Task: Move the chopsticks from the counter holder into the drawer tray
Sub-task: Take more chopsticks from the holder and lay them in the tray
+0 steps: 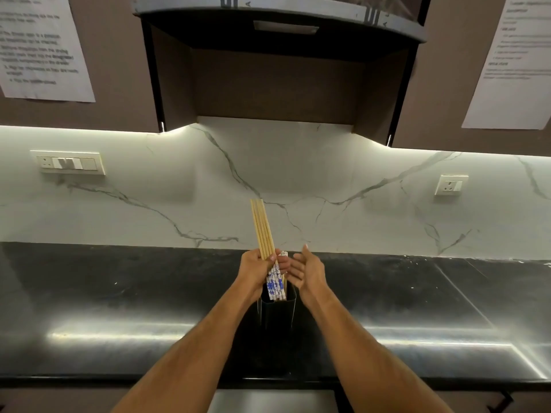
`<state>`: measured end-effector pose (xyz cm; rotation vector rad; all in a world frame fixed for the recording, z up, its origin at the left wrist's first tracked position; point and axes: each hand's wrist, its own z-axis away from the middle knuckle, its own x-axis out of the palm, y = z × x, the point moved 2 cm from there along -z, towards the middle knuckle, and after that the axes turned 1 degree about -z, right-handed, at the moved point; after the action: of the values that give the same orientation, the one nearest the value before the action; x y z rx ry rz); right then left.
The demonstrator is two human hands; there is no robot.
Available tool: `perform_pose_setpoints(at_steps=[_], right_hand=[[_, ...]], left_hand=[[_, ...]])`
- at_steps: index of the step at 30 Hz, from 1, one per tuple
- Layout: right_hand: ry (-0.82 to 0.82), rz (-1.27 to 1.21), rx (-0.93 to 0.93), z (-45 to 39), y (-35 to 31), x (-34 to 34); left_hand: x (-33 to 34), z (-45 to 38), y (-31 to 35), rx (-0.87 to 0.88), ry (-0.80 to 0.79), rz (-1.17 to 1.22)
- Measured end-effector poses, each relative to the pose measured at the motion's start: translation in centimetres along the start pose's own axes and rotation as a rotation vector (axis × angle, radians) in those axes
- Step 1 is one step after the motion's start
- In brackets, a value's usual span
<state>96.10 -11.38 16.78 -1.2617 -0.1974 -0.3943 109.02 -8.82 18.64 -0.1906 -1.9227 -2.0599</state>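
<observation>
A bundle of several pale wooden chopsticks [262, 226] with blue-and-white patterned ends points up and away from me. My left hand [258, 271] grips the bundle near the patterned ends, just above the black holder [277, 312] on the dark counter [119, 293]. The patterned ends sit at the holder's mouth. My right hand [307, 271] is beside the bundle on the right, fingers straight and spread, holding nothing. Whether it touches the chopsticks I cannot tell. The drawer tray is out of view.
A marble backsplash with a switch panel [70, 163] at left and a socket [450, 184] at right rises behind the counter. Dark wall cabinets and a hood [280, 31] hang overhead. The counter's front edge runs under my forearms.
</observation>
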Motion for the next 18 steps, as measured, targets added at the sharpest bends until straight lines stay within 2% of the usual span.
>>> perform_pose_setpoints(at_steps=[6,11,14,18], right_hand=[[-0.234,0.171,-0.139,1.9,-4.5,2.1],[-0.228,0.229,-0.15,2.3,-4.3,1.4],[-0.201,0.18,-0.137,2.1,-3.8,0.7],[-0.176,0.077,-0.137,2.1,-3.5,0.2]], left_hand=[[0.1,1.5,-1.5,-0.098,-0.296,-0.173],[0.1,2.4,-2.2,-0.172,-0.438,-0.249],[-0.1,2.6,-2.4,-0.182,-0.443,-0.262],[0.1,2.4,-3.0,-0.122,-0.339,-0.255]])
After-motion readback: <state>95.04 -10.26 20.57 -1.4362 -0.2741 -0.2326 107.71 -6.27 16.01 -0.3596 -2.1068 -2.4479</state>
